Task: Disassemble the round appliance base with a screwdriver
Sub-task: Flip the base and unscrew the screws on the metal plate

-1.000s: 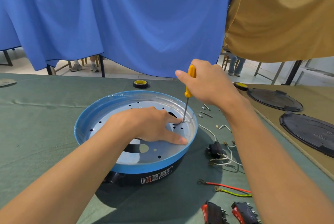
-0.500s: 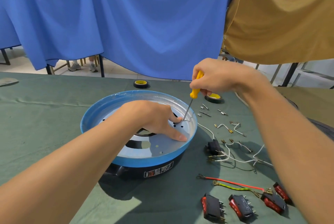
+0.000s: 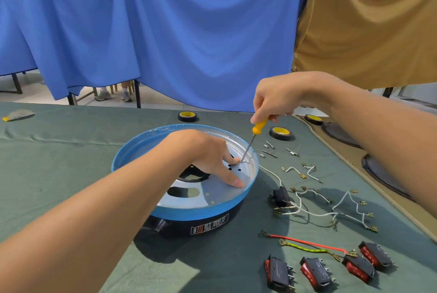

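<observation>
The round appliance base (image 3: 132,150), blue-rimmed with a silver inner plate and a black underside, sits on the green table cloth. My left hand (image 3: 203,153) rests inside it, fingers spread on the plate, a fingertip touching a screw (image 3: 241,161) near the right rim. My right hand (image 3: 276,97) grips the yellow handle of a screwdriver (image 3: 259,126). The shaft slants down and left, its tip on that screw.
Right of the base lie small screws (image 3: 269,153), white wires with terminals (image 3: 314,212), a red and a yellow-green wire (image 3: 307,244) and several red rocker switches (image 3: 316,273). Tape rolls (image 3: 281,133) sit behind. Black round covers (image 3: 383,174) lie far right. Blue and tan cloths hang behind.
The view has shifted right, showing more wires and switches. My right hand has turned on the screwdriver handle, wrist raised, with the tip staying on the screw. My left hand stayed put.
</observation>
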A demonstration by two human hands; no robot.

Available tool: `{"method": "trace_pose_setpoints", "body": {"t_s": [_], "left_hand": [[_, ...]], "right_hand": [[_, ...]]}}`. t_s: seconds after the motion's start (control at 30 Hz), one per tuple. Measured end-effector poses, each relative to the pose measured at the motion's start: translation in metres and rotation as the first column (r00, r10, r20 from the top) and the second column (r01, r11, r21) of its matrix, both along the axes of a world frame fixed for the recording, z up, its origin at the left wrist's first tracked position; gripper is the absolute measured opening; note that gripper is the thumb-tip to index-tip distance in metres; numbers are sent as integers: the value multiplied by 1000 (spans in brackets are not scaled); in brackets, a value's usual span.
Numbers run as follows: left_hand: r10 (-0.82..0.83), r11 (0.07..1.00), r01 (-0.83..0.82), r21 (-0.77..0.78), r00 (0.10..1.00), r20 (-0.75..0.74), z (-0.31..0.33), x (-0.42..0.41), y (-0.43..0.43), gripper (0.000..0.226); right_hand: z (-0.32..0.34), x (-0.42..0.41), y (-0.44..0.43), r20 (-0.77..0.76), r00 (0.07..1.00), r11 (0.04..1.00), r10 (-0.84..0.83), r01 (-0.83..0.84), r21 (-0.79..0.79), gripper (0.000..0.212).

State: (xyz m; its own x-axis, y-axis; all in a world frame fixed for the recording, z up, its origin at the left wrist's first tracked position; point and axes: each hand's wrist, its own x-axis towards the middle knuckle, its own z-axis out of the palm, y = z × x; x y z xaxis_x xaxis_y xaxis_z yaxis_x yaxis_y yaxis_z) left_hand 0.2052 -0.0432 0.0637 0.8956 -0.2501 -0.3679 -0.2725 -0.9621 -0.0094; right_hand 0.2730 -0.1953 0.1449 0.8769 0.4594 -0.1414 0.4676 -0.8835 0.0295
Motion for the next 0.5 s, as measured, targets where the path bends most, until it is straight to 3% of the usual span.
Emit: {"method": "trace_pose_setpoints", "body": {"t_s": [0.07, 0.13, 0.23, 0.3, 0.5], "left_hand": [[4, 1000, -4, 6, 1000, 2, 0, 0, -1, 77], [9, 1000, -10, 14, 1000, 5, 1, 1, -1, 76], [12, 999, -12, 36, 1000, -2, 4, 1, -2, 75], [14, 998, -14, 54, 1000, -7, 6, 1, -4, 74], [16, 997, -16, 81, 1000, -1, 5, 4, -6, 73]], "right_hand": [[3, -1, -3, -62, 998, 996, 25, -19, 89, 15], [2, -3, -4, -91, 995, 988, 36, -21, 155, 15], [-3, -6, 1, -41, 998, 994, -37, 41, 98, 53], [-5, -7, 4, 19, 997, 997, -72, 71, 36, 61], [-5, -8, 8, 39, 999, 999, 35, -35, 3, 33]]}}
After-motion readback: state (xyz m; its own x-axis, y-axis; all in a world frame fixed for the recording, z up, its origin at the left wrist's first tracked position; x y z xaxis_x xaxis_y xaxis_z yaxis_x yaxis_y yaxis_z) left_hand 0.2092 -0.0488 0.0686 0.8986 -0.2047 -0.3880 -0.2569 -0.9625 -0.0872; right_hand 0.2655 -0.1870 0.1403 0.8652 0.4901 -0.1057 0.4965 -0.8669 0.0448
